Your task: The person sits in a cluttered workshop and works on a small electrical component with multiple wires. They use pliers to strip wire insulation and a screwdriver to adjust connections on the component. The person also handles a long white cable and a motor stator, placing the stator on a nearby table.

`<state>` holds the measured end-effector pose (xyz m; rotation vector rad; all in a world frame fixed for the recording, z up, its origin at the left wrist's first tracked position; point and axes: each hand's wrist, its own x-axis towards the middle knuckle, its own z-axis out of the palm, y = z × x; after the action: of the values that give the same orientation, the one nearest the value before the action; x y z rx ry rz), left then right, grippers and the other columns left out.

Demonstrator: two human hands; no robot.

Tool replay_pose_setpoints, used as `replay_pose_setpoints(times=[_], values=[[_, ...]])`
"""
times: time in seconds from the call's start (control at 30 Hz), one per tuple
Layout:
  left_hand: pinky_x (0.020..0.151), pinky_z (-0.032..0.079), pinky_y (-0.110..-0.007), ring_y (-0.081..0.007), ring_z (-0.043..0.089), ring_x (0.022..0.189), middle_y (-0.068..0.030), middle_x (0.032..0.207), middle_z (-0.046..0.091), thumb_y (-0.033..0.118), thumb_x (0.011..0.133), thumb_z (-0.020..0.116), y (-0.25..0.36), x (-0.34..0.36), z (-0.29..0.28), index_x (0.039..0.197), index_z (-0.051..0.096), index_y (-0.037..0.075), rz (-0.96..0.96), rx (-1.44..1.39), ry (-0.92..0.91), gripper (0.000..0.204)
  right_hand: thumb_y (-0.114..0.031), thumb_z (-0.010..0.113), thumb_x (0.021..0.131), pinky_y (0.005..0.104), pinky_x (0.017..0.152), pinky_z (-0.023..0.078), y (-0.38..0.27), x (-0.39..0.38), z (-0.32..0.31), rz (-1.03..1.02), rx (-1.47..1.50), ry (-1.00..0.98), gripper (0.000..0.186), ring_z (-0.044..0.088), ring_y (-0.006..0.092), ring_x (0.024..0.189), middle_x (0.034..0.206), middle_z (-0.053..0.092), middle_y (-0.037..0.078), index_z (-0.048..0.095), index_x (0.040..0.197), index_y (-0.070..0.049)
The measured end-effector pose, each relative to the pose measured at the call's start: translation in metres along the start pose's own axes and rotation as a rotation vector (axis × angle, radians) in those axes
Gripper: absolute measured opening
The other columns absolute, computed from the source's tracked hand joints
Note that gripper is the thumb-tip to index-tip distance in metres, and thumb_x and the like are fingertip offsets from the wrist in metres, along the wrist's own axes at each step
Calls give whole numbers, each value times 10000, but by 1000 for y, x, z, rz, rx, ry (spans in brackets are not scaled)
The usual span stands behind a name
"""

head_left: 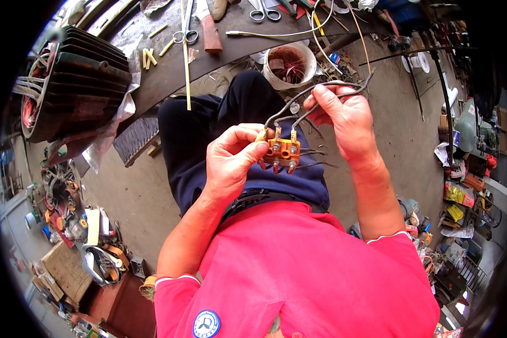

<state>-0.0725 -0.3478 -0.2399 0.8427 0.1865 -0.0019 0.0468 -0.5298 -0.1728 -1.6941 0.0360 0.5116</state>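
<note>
Over my lap, my left hand (pixel 233 152) pinches the left side of an orange terminal block (pixel 279 150) with metal studs and nuts. Several dark wires (pixel 298 107) rise from lugs along the block's top edge. Closed around these wires, my right hand (pixel 343 112) is up and to the right of the block, and the wires loop past its fingers. More thin dark wire ends (pixel 320 164) stick out at the block's right side. My left fingertips hide the block's left corner.
A finned motor housing (pixel 78 84) with loose leads stands on the dark bench (pixel 157 84) at the left. Scissors (pixel 187 35), a wooden-handled blade (pixel 210 35) and yellow sleeving pieces (pixel 149 58) lie there too. Beyond my knees is a white bucket (pixel 307 52) of wire scraps.
</note>
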Motion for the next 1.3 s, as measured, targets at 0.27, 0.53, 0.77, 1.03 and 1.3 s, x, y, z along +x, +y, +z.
replay_pose_setpoints(times=[0.27,0.53,0.77,1.03,1.3], values=[[610,545,-274,-161,659,839,-121,1073,670,27,901,670,-3,-4,1,967,637,-10,18,-11,114,83,-232,571,994,291,703,553,-1,1,5,-97,123,26,217,679,176,780,951,708,117,604,1024,-20],[645,557,-316,-169,662,844,-121,1061,682,86,914,669,-7,-7,7,984,632,-7,2,-70,206,122,-178,537,1008,327,766,570,16,-7,26,-175,582,176,180,687,202,825,995,692,139,578,1024,-3],[859,524,-291,-160,638,958,-107,1096,663,29,896,675,-24,-28,-2,951,650,-6,-40,101,77,70,-122,509,1019,246,679,506,-2,-16,44,-416,437,-26,207,576,103,614,707,614,40,587,1148,20],[769,524,-261,-171,645,848,-109,953,646,10,903,655,64,-61,-24,1047,662,-47,256,479,116,155,62,665,830,265,548,490,-22,-32,69,-763,-370,-442,183,630,171,589,781,665,111,668,999,-8],[582,440,-248,-135,545,664,-63,796,596,44,886,681,74,-72,-24,1053,682,-19,462,853,204,178,32,716,725,335,523,500,-39,-31,83,-1004,-494,-542,217,636,257,596,721,644,98,653,927,-18]])
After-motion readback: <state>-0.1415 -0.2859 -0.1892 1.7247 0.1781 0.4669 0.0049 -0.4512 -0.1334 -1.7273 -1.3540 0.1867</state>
